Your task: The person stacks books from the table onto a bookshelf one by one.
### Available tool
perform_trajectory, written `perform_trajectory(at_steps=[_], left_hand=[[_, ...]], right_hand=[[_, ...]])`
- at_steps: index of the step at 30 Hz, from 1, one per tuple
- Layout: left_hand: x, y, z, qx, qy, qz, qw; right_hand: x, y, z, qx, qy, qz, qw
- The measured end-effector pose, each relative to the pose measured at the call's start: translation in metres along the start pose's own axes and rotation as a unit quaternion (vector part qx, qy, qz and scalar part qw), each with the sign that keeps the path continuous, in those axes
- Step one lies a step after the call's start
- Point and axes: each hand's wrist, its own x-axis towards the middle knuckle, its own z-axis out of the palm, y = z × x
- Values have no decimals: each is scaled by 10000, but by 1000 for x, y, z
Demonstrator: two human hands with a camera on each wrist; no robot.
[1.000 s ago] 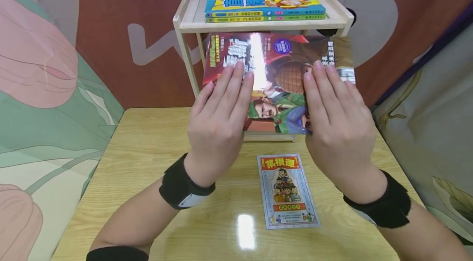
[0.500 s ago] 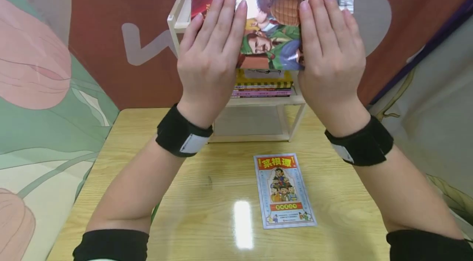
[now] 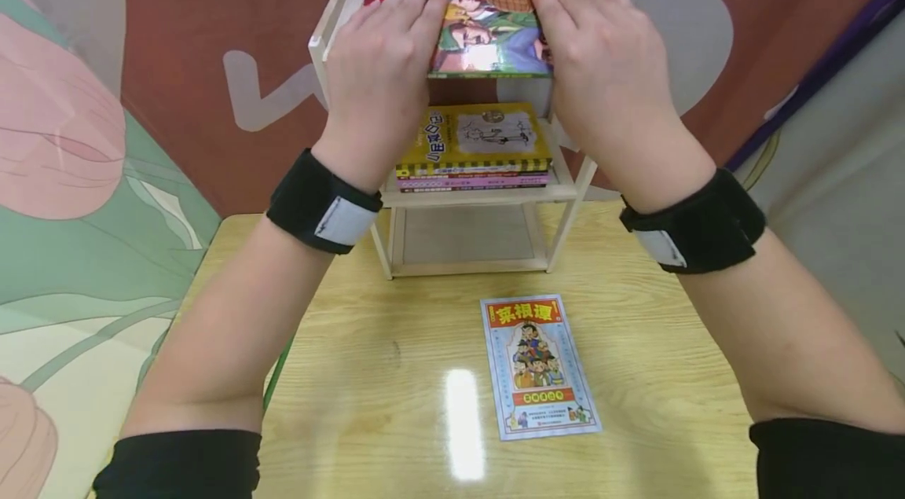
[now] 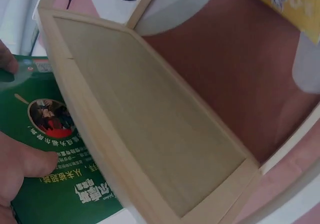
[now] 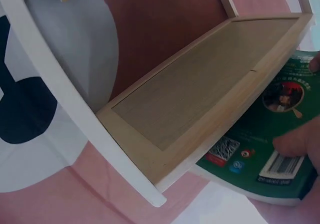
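Observation:
My left hand (image 3: pixel 385 63) and right hand (image 3: pixel 608 59) grip a glossy book (image 3: pixel 488 35) by its near corners, fingers lying over the red-brown illustrated cover. From below, the left wrist view shows its green back cover (image 4: pixel 50 194) with the left thumb (image 4: pixel 37 164) against it. In the right wrist view the right thumb (image 5: pixel 295 141) presses the same cover near the barcode. The book lies nearly flat over the top shelf of a pale wooden rack (image 3: pixel 481 198), its near part jutting past the shelf's front edge. A blue sliver of another book shows behind it.
On the rack's middle shelf sits a stack of books topped by a yellow one (image 3: pixel 495 137). A light-blue booklet (image 3: pixel 540 365) lies on the wooden table (image 3: pixel 382 405) in front of the rack. A printed curtain (image 3: pixel 177 27) hangs behind.
Both hands raised the book from in front of the rack to above top-shelf height, then brought it forward and down over the top shelf, tilting it flatter. The booklet stayed on the table.

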Motion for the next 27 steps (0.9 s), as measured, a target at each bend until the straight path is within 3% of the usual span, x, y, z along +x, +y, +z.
perform_trajectory(at_steps=[4,9,14,20,27], left_hand=[[4,-2,-4,22,-320,-107,9994],[5,-7,-9,-276,-792,-90,9964],[3,-19,-11,-1124,-979,192,9886],[-2,-33,-9,-1897,-876,360,9773],[-7,-40,-4,-2519,-165,325,9671]], right_hand=[[5,1,-4,206,-647,209,9975],[9,5,-8,553,-1500,366,9865],[8,21,-12,1222,-1647,355,9781],[1,47,-10,2035,-1543,81,9668],[-2,55,-5,2469,-1393,-131,9589]])
